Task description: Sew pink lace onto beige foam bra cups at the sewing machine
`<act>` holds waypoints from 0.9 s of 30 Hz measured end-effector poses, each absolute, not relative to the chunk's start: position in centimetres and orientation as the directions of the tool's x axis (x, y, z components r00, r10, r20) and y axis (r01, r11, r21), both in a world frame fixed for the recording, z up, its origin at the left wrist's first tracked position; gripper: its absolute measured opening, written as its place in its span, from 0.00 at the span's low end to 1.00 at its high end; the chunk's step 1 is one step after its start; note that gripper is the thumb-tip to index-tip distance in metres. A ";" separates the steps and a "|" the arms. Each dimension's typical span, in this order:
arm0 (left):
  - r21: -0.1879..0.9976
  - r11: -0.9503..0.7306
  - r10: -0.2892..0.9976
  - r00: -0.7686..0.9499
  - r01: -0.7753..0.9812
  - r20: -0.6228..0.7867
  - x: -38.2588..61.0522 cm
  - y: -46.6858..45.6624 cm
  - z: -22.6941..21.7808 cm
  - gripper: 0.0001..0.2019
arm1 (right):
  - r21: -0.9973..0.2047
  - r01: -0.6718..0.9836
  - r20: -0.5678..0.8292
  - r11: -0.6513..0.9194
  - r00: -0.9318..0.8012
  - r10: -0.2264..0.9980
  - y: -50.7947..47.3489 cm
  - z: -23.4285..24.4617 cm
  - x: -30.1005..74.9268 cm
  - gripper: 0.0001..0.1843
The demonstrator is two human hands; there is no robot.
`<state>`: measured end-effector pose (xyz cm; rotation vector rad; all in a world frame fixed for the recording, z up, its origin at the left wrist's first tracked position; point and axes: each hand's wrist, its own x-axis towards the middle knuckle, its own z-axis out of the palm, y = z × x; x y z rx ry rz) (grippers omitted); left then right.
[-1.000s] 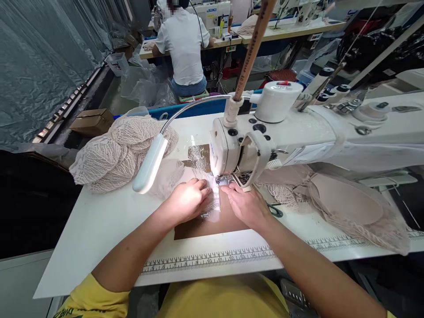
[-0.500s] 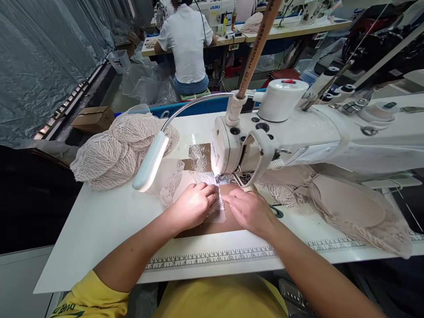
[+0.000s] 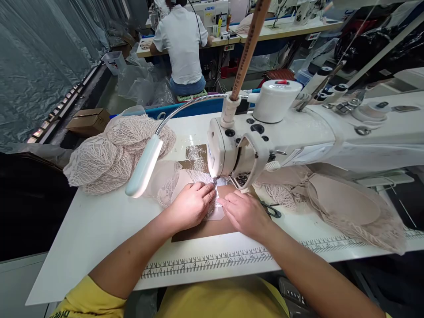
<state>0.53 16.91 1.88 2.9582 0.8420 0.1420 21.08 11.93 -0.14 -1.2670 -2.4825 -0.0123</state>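
Observation:
My left hand (image 3: 192,203) presses on a pale beige lace piece (image 3: 168,187), its fingers bent and close together just left of the needle. With its fingertips at the lace's right edge, my right hand (image 3: 244,211) is half curled; its thumb is partly hidden. The lace runs under the presser foot of a white sewing machine (image 3: 220,148), where a bright light falls on the stitching line. Beneath both hands lies a brown plate (image 3: 195,234) on the white table. Dark thread snips (image 3: 273,212) lie right of my right hand.
A pile of lace cups (image 3: 99,159) sits at the left, behind a lamp (image 3: 144,168) on a bendable neck. More beige cup pieces (image 3: 344,201) lie at the right. A ruler strip (image 3: 212,263) follows the table's front edge. A person in white (image 3: 183,44) sits at another machine ahead.
The view has shifted slightly, moving the scene a little to the left. Both hands stay at the lace beside the needle, with only a small change in finger position.

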 end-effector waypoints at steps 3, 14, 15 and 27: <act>0.079 -0.862 0.505 0.860 0.500 0.072 0.4 17.0 1.7 0.17 | -0.125 0.804 0.294 0.581 -0.529 0.796 12.0 -0.4 21.0 0.14; 0.057 -0.865 0.501 0.860 0.498 0.096 0.0 18.1 1.1 0.19 | -0.121 0.835 0.244 0.537 -0.499 0.832 12.3 -0.1 20.5 0.16; 0.060 -0.863 0.505 0.857 0.501 0.105 0.0 18.3 1.1 0.19 | -0.121 0.838 0.242 0.532 -0.495 0.835 12.4 0.0 20.4 0.16; 0.057 -0.853 0.521 0.842 0.519 0.138 -0.1 19.1 0.7 0.17 | -0.101 0.895 0.171 0.434 -0.414 0.894 13.1 0.2 19.7 0.22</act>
